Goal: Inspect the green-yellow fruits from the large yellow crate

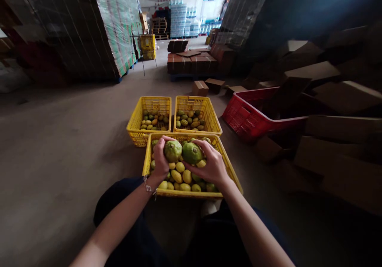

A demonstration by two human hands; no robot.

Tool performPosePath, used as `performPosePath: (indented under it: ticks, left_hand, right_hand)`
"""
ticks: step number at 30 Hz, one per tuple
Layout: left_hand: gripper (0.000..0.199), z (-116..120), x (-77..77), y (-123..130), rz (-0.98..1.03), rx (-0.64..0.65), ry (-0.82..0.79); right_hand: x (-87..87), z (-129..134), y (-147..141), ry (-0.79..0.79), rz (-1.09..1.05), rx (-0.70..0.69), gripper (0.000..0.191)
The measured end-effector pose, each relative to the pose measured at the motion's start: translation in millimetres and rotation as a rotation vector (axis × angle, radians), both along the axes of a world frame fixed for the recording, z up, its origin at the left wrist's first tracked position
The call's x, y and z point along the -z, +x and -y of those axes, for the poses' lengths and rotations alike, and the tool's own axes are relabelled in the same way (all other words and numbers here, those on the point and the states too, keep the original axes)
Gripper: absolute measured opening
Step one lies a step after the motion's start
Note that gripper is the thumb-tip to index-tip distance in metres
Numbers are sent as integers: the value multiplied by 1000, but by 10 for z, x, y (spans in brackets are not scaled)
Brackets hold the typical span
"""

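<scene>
My left hand (161,158) is wrapped round a pale green, bumpy fruit (172,151). A darker green fruit (191,153) is gripped in my right hand (212,164). Both fruits are held side by side above the near yellow crate (191,194), which holds many yellow and green fruits (177,176). Just beyond it stand two more yellow crates, the left one (134,119) and the right one (213,117), each with a layer of green and yellow fruits on its bottom.
At the right, a red crate (247,119) stands beside heaped cardboard boxes (331,135). A small carton (200,88) lies behind the yellow crates. Farther back are bundled flat cartons (191,64), a wrapped pallet stack (117,24) and a yellow crate stack (148,47).
</scene>
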State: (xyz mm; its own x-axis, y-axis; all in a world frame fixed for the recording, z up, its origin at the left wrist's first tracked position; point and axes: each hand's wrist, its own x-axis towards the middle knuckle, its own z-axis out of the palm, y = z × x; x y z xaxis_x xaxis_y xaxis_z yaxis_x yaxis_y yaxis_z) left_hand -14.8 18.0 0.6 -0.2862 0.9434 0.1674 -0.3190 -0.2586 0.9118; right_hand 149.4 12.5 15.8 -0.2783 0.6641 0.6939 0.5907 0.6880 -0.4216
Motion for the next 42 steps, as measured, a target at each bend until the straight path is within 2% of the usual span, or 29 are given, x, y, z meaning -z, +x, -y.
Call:
performPosePath:
  ticks: [3,8,15,20,33,35,37,42]
  left_hand:
    - [46,56,-17,-24,-129,-10,150]
    - [45,107,-35,-44,-213,-6,182]
    - [47,66,31,-67,-277,-8,252]
    - [46,79,1,-83,-346,-5,313]
    - [46,103,-17,-131,-397,-5,326]
    - [45,106,-43,-119,-352,6,297]
    - [43,83,-70,-97,-262,32,200]
    - [43,-81,-110,-41,136,256,-213]
  right_hand:
    - [24,27,0,139,61,25,50]
    - [35,49,14,239,92,45,46]
    - [53,31,22,301,130,60,46]
    - [64,15,30,346,163,57,45]
    - [107,5,31,369,175,50,48]
    - [100,12,28,337,165,45,50]
    - [89,21,23,252,136,43,51]
    - [73,11,2,-144,13,36,50]
